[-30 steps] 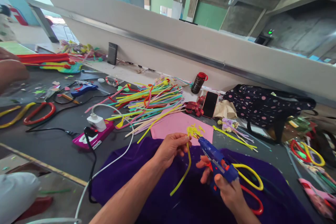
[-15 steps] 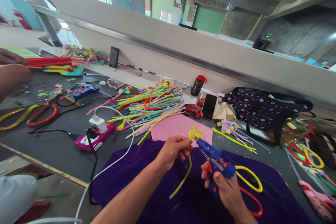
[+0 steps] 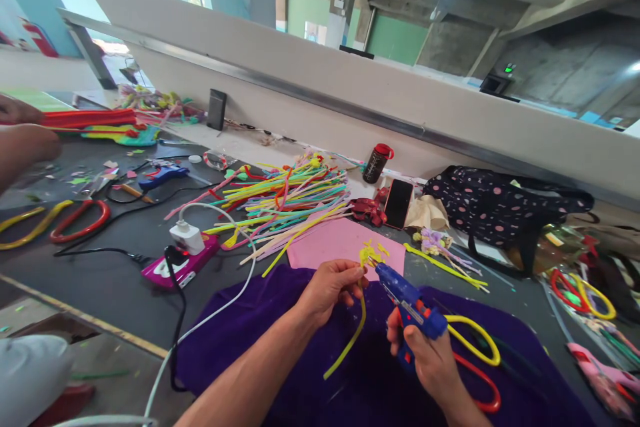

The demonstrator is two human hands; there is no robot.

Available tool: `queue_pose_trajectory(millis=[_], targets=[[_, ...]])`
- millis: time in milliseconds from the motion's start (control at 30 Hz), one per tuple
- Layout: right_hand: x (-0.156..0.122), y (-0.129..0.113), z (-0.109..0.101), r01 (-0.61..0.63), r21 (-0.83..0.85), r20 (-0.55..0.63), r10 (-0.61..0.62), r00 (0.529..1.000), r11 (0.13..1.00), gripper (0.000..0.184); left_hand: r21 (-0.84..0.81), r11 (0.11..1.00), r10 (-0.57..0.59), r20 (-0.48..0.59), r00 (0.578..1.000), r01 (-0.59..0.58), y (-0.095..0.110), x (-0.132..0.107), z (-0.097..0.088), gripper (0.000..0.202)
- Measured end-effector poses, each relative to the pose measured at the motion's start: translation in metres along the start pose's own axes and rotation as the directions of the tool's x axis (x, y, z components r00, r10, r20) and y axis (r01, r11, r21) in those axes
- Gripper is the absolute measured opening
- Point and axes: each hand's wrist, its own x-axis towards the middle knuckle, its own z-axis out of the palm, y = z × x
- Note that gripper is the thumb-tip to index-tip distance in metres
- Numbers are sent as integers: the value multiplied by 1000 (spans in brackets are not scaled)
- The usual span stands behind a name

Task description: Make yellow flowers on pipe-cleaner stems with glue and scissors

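Observation:
Between the fingertips of my left hand [image 3: 333, 290] is a yellow-green pipe cleaner [image 3: 354, 340], its tail hanging down over the purple cloth [image 3: 230, 327]. My right hand [image 3: 425, 353] is wrapped round the grip of a blue hot glue gun [image 3: 413, 303]. The gun's nozzle points up and left, right at the small yellow pieces [image 3: 370, 253] by my left fingertips; whether it touches them I cannot make out. Under those pieces lies a pink sheet [image 3: 330, 243]. Scissors with a yellow and a red handle [image 3: 477, 340] rest on the cloth, partly behind my right hand.
A heap of coloured pipe cleaners [image 3: 290, 197] lies beyond the pink sheet. To the left is a magenta power strip [image 3: 170, 270] with a white cable. A bottle [image 3: 377, 163], a phone [image 3: 399, 203] and a dark patterned bag [image 3: 500, 207] stand behind. Another person's hand [image 3: 25, 140] is far left.
The glue gun and my right hand have shifted very slightly. My left hand keeps its place with the pipe cleaner. At far left the other person's hands moved a little left.

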Motion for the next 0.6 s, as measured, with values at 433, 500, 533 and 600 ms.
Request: queue_pose_trajectory(millis=[433, 500, 533, 600], targets=[[2, -6, 0, -3, -58, 18, 4, 1000, 998, 35, 2, 1000, -5, 3, 1000, 5, 0, -1, 2, 28], [2, -5, 0, -12, -59, 15, 13, 1000, 998, 36, 5, 1000, -6, 5, 1000, 6, 0, -1, 2, 27], [2, -4, 0, -16, -59, 7, 17, 1000, 998, 36, 6, 1000, -7, 6, 1000, 7, 0, -1, 2, 27], [2, -2, 0, -19, -69, 5, 20, 1000, 997, 35, 7, 1000, -8, 6, 1000, 8, 0, -1, 1, 27]])
